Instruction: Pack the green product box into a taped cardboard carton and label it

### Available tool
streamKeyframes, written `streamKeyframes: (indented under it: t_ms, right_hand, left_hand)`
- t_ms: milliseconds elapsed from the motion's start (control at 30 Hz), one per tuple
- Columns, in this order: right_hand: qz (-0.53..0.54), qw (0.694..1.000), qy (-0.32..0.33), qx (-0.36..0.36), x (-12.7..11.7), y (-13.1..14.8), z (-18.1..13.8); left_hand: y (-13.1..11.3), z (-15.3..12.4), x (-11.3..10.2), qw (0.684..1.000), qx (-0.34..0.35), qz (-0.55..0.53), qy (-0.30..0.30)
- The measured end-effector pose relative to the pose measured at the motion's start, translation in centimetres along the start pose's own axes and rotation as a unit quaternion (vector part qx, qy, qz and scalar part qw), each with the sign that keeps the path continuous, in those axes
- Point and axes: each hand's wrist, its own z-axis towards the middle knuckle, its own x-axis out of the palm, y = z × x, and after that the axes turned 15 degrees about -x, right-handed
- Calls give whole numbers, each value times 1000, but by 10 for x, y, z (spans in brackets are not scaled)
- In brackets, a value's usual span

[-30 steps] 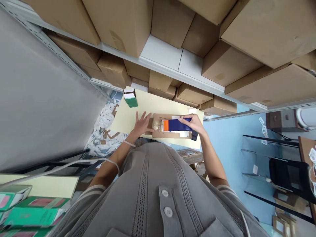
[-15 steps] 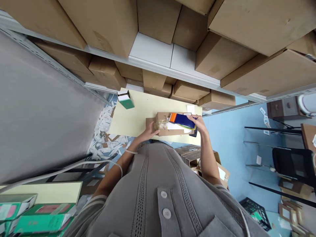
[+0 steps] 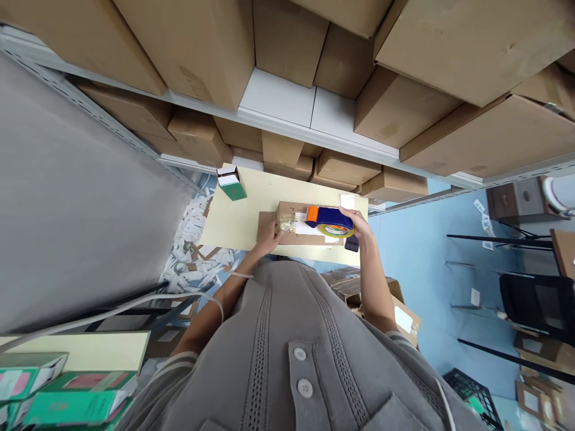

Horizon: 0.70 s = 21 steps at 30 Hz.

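A flat brown cardboard box (image 3: 300,238) lies on a pale yellow table (image 3: 233,218). My right hand (image 3: 359,224) grips a blue and orange tape dispenser (image 3: 327,217) with a yellowish tape roll, held just over the box's right half. My left hand (image 3: 268,238) rests on the box's left end, fingers curled over its edge next to a crumpled bit of clear tape (image 3: 287,223). A small dark object (image 3: 351,242) lies at the table edge under my right wrist.
A green and white carton (image 3: 231,182) stands at the table's far left corner. Shelves stacked with brown cartons (image 3: 332,102) rise behind. Paper scraps litter the floor (image 3: 193,239) at left. Green boxes (image 3: 58,389) lie near left, an open carton (image 3: 399,314) by my right.
My left hand moved from lying flat beside the box to holding its left end. The tape dispenser tilted, showing its tape roll, and shifted slightly right over the box.
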Motion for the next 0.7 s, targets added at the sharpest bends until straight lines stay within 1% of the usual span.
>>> streamKeyframes:
  t_ms: [100, 167, 233, 300, 333, 400, 467, 533, 600, 700]
  right_hand:
    - [-3, 1000, 17, -8, 30, -3, 3]
    - [-10, 999, 36, -17, 52, -5, 4]
    - [-22, 998, 56, -25, 71, -7, 4]
    - [-33, 996, 74, -32, 84, -8, 3]
    - [-37, 995, 83, -35, 88, -8, 2]
    - [-46, 994, 97, -37, 93, -9, 0]
    - [-62, 992, 104, -35, 93, -10, -1]
    - [-79, 990, 109, -36, 93, -10, -2]
    - [-92, 988, 113, -43, 93, -11, -2]
    - [-111, 983, 134, -62, 92, -11, -1]
  left_hand:
    - [3, -5, -23, 996, -41, 4, -75]
    - [7, -9, -40, 989, -95, 21, -109]
    - [8, -11, -53, 976, -158, 54, -138]
    - [4, -9, -63, 962, -186, 85, -180]
    - [1, -6, -66, 957, -186, 94, -201]
    - [-10, 0, -68, 950, -157, 95, -251]
    - [-23, 8, -66, 945, -103, 97, -295]
    - [-32, 15, -60, 937, -34, 124, -324]
    - [-37, 19, -53, 932, 10, 166, -323]
    - [-35, 22, -47, 924, 10, 218, -313]
